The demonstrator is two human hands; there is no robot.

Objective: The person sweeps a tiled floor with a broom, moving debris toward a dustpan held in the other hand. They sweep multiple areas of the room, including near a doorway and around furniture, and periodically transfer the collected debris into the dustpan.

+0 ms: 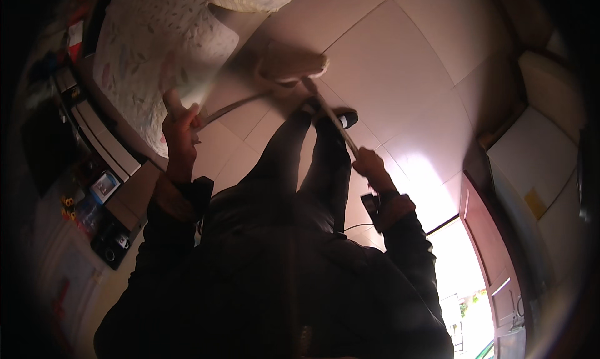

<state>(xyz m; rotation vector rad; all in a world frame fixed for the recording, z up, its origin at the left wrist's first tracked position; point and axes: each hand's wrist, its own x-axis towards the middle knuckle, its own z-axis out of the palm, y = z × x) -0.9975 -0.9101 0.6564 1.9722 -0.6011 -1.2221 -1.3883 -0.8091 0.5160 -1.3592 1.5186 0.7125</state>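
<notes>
Down on tiled floor (400,65), mop head (292,65) lies ahead of shoe (345,117), handle (334,124) slanting up for reach. Right hand (370,165) clamped round handle. Left hand (180,124) closed on pale quilt (156,52), lifting edge clear of floor.

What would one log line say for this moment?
left hand: lifting quilt | right hand: gripping mop handle | mop head: on tiled floor

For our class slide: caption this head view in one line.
Right hand grips a mop handle; left hand lifts a quilt.
</notes>
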